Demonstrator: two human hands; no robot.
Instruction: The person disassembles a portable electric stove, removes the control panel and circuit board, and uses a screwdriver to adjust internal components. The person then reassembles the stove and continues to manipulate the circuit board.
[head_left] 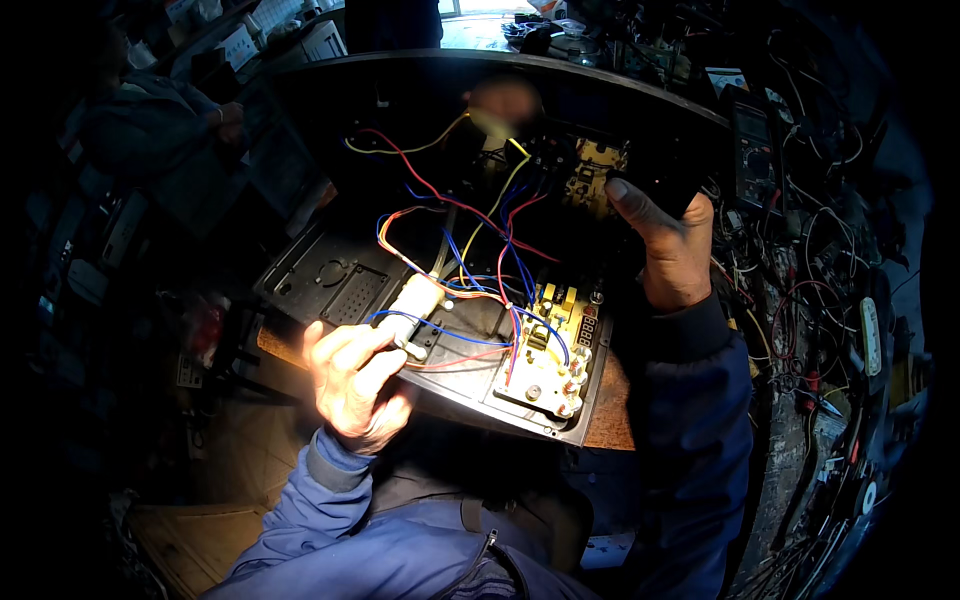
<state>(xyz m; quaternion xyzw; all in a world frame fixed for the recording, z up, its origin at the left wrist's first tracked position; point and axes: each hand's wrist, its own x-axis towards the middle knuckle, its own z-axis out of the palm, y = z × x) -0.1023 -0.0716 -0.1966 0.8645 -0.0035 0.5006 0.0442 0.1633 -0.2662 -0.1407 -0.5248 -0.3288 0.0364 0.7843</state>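
My left hand (355,385) has its fingers closed around the lower end of a white, elongated part (418,297), whose exact kind I cannot make out. Beside it, a pale circuit board (543,350) with a digit display and several components lies in the right part of a black housing (345,285). Red, blue and yellow wires (470,215) run from there up to a raised black panel (420,90). At that panel's right side is my right hand (675,245), thumb against the inner face and the other fingers mostly hidden. A second circuit board (597,175) sits near the thumb.
A multimeter (755,150) stands at the right among tangled cables (800,290) on a cluttered bench. Under the housing shows a brown wooden edge (610,405). At the far left stands another person (150,130), hands together. A blurred round object (503,105) is at the panel.
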